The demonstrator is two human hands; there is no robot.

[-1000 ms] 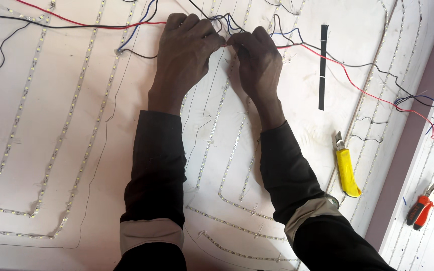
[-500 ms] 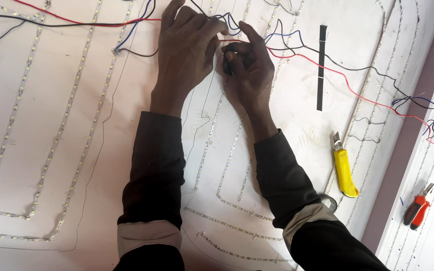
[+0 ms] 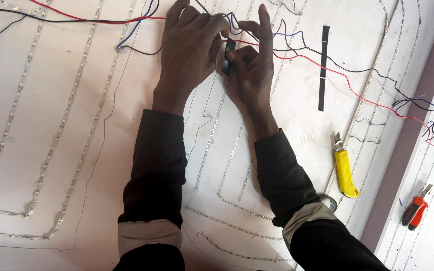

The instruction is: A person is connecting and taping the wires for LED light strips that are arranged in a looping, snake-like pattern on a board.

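Both hands shifted slightly; right index finger now sticks straight up. Left hand and right hand meet on a short piece of black tape, pinched between their fingertips at the wire bundle. Spare tape strip right of the grip, yellow knife below-right, white board underneath.

The light is bright, soft and even over the whole white surface, and there is no strong glare on it. Shadows are weak: only a thin, pale shade lies beside the dark sleeves and under the left hand and right hand. The picture is mostly sharp; the thin wires are clear. Straight lines bend slightly toward the edges.
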